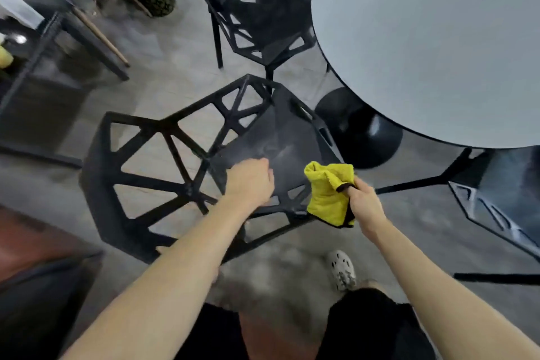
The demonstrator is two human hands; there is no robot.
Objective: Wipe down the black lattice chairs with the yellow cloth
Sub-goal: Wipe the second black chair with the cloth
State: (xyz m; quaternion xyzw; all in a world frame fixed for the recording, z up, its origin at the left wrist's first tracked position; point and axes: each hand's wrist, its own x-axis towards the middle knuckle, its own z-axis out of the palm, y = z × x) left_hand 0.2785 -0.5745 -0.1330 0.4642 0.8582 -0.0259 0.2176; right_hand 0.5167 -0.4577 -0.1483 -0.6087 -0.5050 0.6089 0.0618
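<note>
— Cloth?
— Bunched yellow cloth (328,194) gripped in right hand (365,204), hanging just off nearest chair (187,166) seat edge.
— Other hand?
— Left hand (251,181) curled shut, resting on seat, left of cloth; seat surface beyond both sets of fingertips.

Your hands at the nearest black lattice chair (187,172)

Your left hand (249,183) rests curled on its seat; your right hand (363,203) grips the folded yellow cloth (325,196) at the seat's edge.
</note>
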